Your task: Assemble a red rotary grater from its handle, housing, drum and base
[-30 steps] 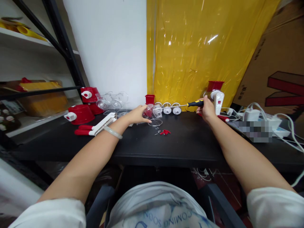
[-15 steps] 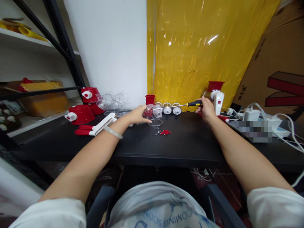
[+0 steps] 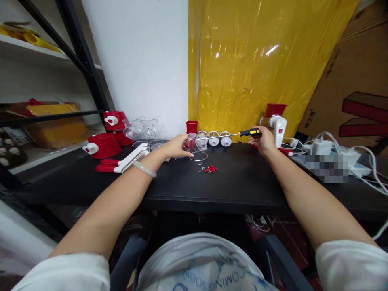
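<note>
Left hand (image 3: 177, 146): reaching in from the left, thumb low and fingers high, grip curved around a clear plastic part (image 3: 200, 142) with red showing at its near end; how firmly pressed, cannot tell.
Right hand (image 3: 264, 141): raised above the worktop (image 3: 182, 190), grip pinching the end of the screwdriver (image 3: 248, 132).
Screwdriver: held nearly level, black-and-yellow handle to the right, shaft pointing left to the clear plastic part; contact at the tip too small to tell.
Clear plastic part: on the far side of the worktop, between both hands, nearer the left.
Clear ring (image 3: 198, 157): just below that part; joined or separate, cannot tell.
Red pieces (image 3: 211, 169): heaped in front of the ring, near small metal bits (image 3: 200, 167).
White-ended cylinders (image 3: 214, 141): side by side, right of the clear plastic part, along the yellow sheet (image 3: 242, 72).
Red hopper (image 3: 191, 127): upright behind the left fingertips.
Red-and-white device (image 3: 280, 128): upright just beyond the right hand.
White handles with red grips (image 3: 130, 159): lying beside the left forearm.
Red bases (image 3: 103, 146): at far left, near stacked clear pieces (image 3: 148, 131).
</note>
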